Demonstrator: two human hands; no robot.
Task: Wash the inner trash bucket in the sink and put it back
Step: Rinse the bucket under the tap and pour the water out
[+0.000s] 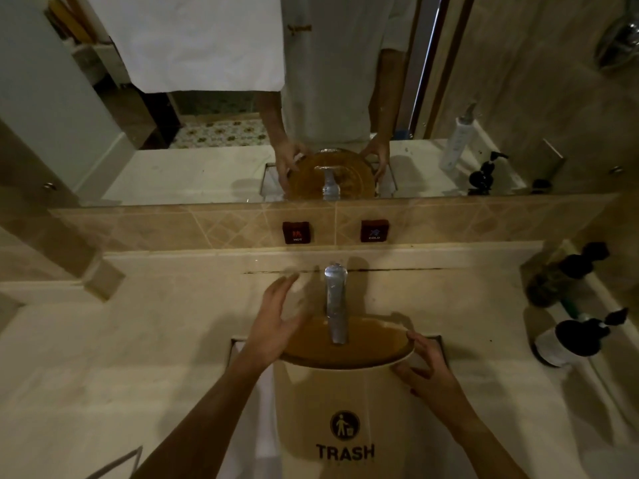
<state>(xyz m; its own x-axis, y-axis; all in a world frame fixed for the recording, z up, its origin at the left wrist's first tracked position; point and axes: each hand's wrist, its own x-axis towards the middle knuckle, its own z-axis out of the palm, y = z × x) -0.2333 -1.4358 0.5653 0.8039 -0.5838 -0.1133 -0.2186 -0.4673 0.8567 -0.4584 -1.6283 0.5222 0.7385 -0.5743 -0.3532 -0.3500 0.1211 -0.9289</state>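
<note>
A cream trash bucket (340,402) marked TRASH stands in the rectangular sink (436,340), its brown inside right under the chrome faucet spout (334,307). My left hand (276,323) hovers with fingers straight beside the bucket's left rim; whether it touches the rim is unclear. On the right side, my right hand (427,369) grips the bucket's rim and wall. I cannot tell whether water is running.
Red HOT (296,231) and COLD (374,230) buttons sit on the tiled backsplash below a mirror. Dark pump bottles (574,340) stand on the counter (121,357) at right, with another dark bottle (584,262) farther back. A wire object (117,464) shows at lower left.
</note>
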